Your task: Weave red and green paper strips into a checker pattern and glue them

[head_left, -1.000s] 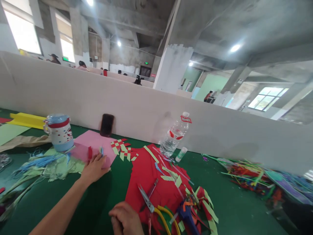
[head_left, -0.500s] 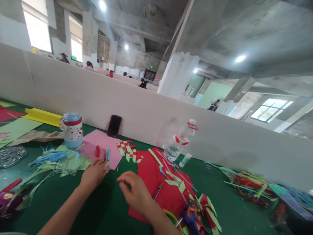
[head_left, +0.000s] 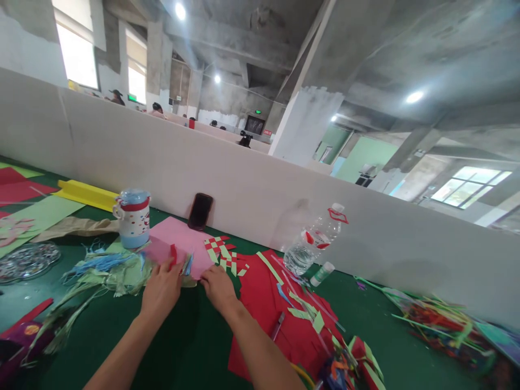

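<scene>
While the left hand (head_left: 162,287) is resting on the pink paper (head_left: 182,241), the right hand (head_left: 219,288) is touching its near edge; neither grip can be determined. The paper is lying on the green table (head_left: 190,341).

Ceiling lamps (head_left: 180,11) glaring; windows (head_left: 78,54) overexposed; lower-right corner blurred.
</scene>
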`<control>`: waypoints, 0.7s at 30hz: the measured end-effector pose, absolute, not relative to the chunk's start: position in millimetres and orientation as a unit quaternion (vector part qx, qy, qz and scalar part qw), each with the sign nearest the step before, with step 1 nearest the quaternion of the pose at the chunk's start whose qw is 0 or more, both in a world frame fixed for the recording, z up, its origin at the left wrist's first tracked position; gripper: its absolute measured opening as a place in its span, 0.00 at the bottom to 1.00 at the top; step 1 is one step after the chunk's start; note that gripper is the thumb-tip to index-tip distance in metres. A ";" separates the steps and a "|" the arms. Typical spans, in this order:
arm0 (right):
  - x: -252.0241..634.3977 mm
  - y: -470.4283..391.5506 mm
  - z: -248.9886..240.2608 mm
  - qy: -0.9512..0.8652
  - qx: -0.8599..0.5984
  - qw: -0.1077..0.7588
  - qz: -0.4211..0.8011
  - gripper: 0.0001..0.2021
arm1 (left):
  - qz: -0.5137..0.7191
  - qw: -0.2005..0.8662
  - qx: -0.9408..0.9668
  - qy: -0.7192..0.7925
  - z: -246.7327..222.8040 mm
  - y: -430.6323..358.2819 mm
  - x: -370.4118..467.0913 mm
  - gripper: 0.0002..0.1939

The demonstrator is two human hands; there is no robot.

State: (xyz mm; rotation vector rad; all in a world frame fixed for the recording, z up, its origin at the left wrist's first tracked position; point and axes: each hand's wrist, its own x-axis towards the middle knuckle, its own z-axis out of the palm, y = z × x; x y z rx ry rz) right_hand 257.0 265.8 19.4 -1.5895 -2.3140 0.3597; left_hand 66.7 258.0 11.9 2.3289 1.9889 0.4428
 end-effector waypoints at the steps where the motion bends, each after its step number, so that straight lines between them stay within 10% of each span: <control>1: 257.3 268.7 19.1 -0.805 -0.556 0.164 0.128 0.07 | 0.143 0.026 0.755 0.639 13.0 258.3 69.5 0.24; 21: 247.0 459.0 45.6 -0.595 -0.642 0.393 0.283 0.17 | 0.169 0.099 0.727 0.658 9.7 275.3 81.0 0.14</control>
